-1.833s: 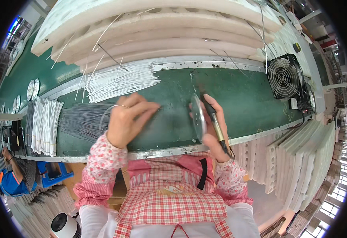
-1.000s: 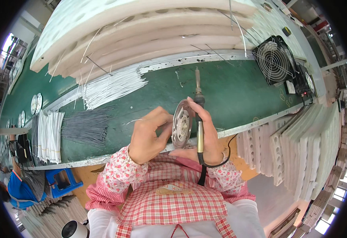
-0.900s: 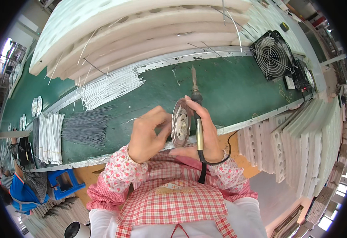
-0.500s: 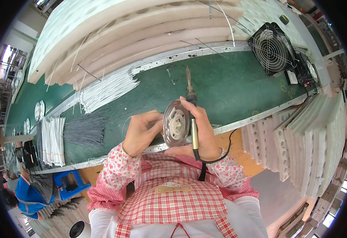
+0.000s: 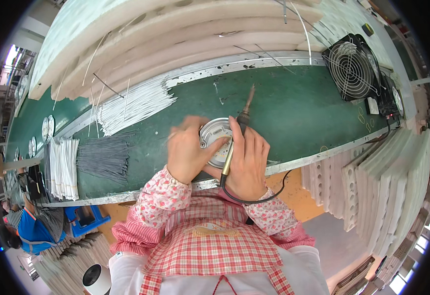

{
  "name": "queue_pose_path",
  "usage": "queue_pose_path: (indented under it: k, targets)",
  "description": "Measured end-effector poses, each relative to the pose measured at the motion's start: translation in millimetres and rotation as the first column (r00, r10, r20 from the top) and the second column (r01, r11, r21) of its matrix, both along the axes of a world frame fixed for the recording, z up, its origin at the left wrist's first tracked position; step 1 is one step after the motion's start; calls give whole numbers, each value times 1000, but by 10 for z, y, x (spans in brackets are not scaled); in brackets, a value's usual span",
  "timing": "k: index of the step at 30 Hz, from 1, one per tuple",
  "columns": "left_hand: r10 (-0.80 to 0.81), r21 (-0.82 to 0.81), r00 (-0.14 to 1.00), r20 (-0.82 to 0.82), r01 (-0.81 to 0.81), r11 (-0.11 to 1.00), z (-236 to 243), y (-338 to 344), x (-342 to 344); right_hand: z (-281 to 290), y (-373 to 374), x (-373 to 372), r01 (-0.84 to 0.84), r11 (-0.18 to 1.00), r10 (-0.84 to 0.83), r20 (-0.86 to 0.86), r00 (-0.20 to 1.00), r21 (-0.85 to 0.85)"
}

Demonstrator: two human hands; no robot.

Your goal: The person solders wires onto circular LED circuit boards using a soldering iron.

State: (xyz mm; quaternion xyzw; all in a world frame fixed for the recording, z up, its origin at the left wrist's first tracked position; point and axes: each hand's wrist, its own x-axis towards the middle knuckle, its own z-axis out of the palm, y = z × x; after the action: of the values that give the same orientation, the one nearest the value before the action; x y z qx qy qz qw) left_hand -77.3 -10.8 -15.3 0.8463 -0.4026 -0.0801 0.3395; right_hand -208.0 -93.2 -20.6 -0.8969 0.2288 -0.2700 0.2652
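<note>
Both hands are at a round, shallow, silver-rimmed lamp part [image 5: 220, 124] above the near edge of the green bench. My left hand [image 5: 186, 152] grips its left side, thumb laid across the pale inner face; the other fingers are partly blurred and hidden. My right hand [image 5: 248, 160] is closed round a soldering iron [image 5: 228, 161] with a gold handle and black collar. Its tip points up and away over the bench. The right hand's fingers also touch the part's right rim. A black cord loops from the iron under my right wrist.
White wires [image 5: 136, 105] and dark grey wires [image 5: 104, 156] lie left on the bench [image 5: 293, 108], beside bundled white wires [image 5: 63, 169]. Thick foam trays [image 5: 200, 34] line the far side. A black fan [image 5: 350, 69] stands far right; more foam sheets [image 5: 372, 172] stand below it.
The round part has turned from nearly edge-on to showing its silver-rimmed inner face. My left thumb has come onto that face. The iron now leans further right.
</note>
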Motion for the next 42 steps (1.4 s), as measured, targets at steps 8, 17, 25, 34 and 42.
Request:
queue_pose_path:
  k: [8, 17, 25, 34, 42]
  targets:
    - [-402, 92, 860, 313, 394, 914, 204, 333, -144, 81, -65, -184, -68, 997, 64, 79, 995, 48]
    - [-472, 33, 868, 153, 473, 880, 355, 630, -83, 135, -223, -418, -259, 956, 235, 174, 956, 135]
    - [-215, -136, 959, 183, 241, 961, 184, 402, 3, 374, -474, -537, -235, 916, 187, 172, 967, 324]
    - [-294, -114, 924, 244, 329, 937, 79, 195, -18, 281, -590, -463, -349, 894, 324, 132, 937, 283]
    - [-327, -98, 908, 263, 362, 927, 68, 171, -11, 270, -632, -482, -263, 828, 262, 73, 962, 495]
